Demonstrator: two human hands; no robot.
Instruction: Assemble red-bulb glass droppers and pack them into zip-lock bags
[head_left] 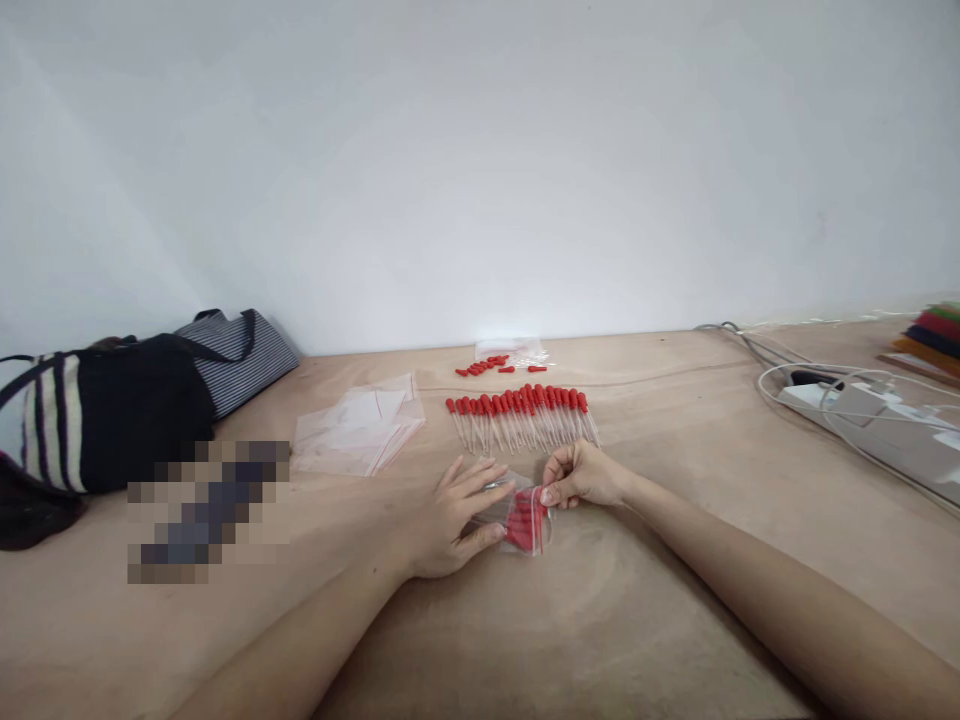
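Observation:
A clear zip bag (537,545) lies on the table with droppers (523,522) inside, their red rubber bulbs toward its zip end. My left hand (457,520) rests over the bag's left part, fingers spread and palm down, covering the droppers' tubes. At the zip end, my right hand (581,476) pinches the upper corner of the bag between thumb and fingers. Just beyond both hands lies a row of red-bulbed droppers (517,402), their clear tubes pointing toward me.
Loose red bulbs (480,367) and a bag of clear tubes (517,352) lie near the wall. Flat zip bags (360,425) are at left, beside a black bag (142,410) and a striped bag (247,360). A power strip (885,430) with cables sits at right.

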